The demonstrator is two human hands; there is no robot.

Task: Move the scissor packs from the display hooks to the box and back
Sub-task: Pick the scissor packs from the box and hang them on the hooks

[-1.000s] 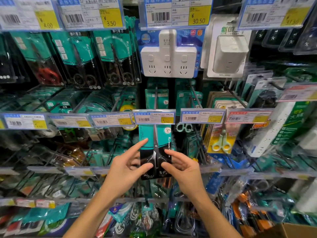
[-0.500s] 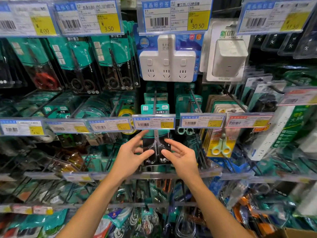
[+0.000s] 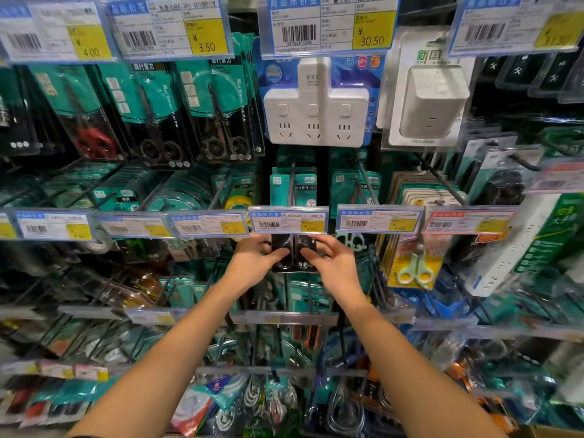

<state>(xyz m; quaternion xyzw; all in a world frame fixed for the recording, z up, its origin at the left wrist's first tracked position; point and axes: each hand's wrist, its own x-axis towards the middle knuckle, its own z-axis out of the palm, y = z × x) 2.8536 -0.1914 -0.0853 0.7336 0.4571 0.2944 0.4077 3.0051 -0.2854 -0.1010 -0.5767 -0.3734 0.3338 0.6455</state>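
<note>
At the far left of the top row hang teal-and-black packs of red-handled scissors point(image 3: 91, 134) under a price tag reading 4.00 point(image 3: 57, 33), and beside them travel scissors point(image 3: 221, 121) under a tag reading 3.50 point(image 3: 170, 26). Below, a rail of price labels point(image 3: 126, 227) runs across the middle of the rack. Coming toward the centre, the left hand point(image 3: 252, 263) reaches up from the near side, its thumb pressed on the front of the scissor pack point(image 3: 294, 257) and its fingers curled behind the pack's left edge, so it pinches the pack. The pack hangs in the centre of the rack just beneath the 3.50 label point(image 3: 289, 221); its long axis runs up and down, the black finger loops at the lower end and the blades pointing up, where the label hides them. Its teal card top point(image 3: 292, 188) shows above the label, round the display hook point(image 3: 292, 181) that slants toward the viewer. The right hand point(image 3: 335, 267) mirrors the left, thumb on the front and fingers round the right edge, gripping the same pack. Farther right, a white three-way socket adaptor point(image 3: 316, 105) hangs above, then a white cube plug point(image 3: 433, 102), and lower down a yellow pack of pale green scissors point(image 3: 414, 270). At the near right corner a cardboard box point(image 3: 550, 433) edge shows.
</note>
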